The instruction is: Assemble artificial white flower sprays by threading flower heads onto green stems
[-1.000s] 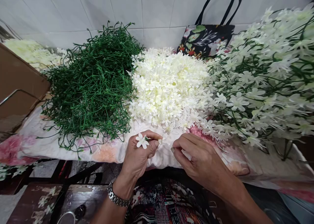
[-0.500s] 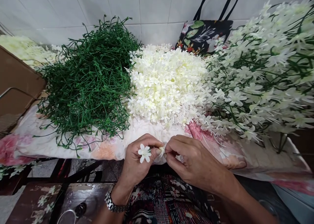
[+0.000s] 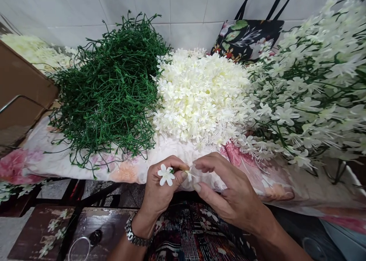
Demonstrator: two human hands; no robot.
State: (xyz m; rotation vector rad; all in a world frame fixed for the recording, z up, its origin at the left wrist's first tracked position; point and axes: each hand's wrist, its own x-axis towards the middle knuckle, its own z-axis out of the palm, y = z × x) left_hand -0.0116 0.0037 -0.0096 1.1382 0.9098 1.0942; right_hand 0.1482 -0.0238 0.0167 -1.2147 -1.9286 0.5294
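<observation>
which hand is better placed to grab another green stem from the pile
Probably the right hand: its fingers look open and free, though the stems lie left. The left hand is nearer but holds a flower.

Blossom heap [image 3: 200, 97] on the cloth [image 3: 171, 144], with stem heap [image 3: 108, 93] adjoining it on the left, box [image 3: 23, 89] farther left of it, second blossom heap [image 3: 31, 49] far left and slightly behind, flower sprays [image 3: 309, 100] adjoining on the right, bag [image 3: 247, 39] behind-right, wall [image 3: 188, 5] behind.

Glossy wht tiles [image 3: 188, 5] behind matt blk cloth bag [image 3: 246, 39]; shiny metal watch [image 3: 135, 230] & soft floral cloth [image 3: 128, 169] in front of bag.
</observation>
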